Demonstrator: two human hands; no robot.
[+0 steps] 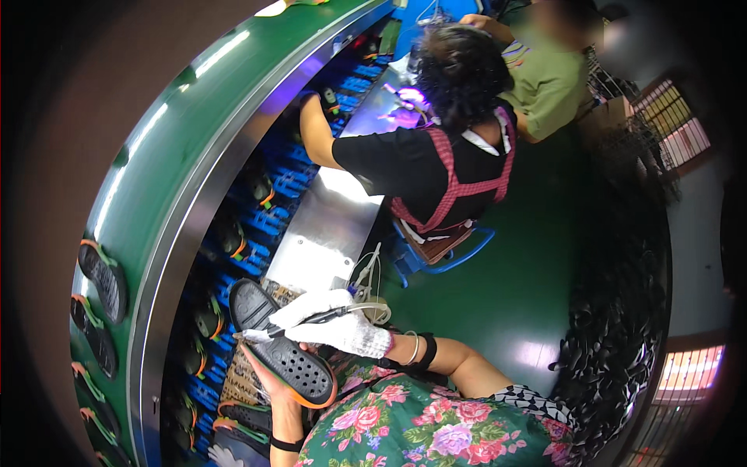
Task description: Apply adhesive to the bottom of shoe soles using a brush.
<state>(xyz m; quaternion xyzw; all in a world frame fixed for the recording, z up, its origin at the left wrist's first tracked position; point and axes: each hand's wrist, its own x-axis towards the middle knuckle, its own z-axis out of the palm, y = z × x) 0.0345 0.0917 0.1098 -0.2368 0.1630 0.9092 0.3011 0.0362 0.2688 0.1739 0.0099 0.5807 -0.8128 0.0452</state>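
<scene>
My left grip (266, 377) clasps the sole (284, 355), my right grip (346, 333) a pen-like tool (327, 315). I'm likely working the left edge; the next stroke calls for steadiness.

One held shoe sole (291, 361); at it, two hands (340, 333) and one pen-like tool (325, 316); on the green belt (156, 171) to its left, at least four more soles (109, 286); beyond it, one blue-framed seat (470, 253) and at least two co-workers (389, 159); to its right, two barred windows (673, 124).
</scene>
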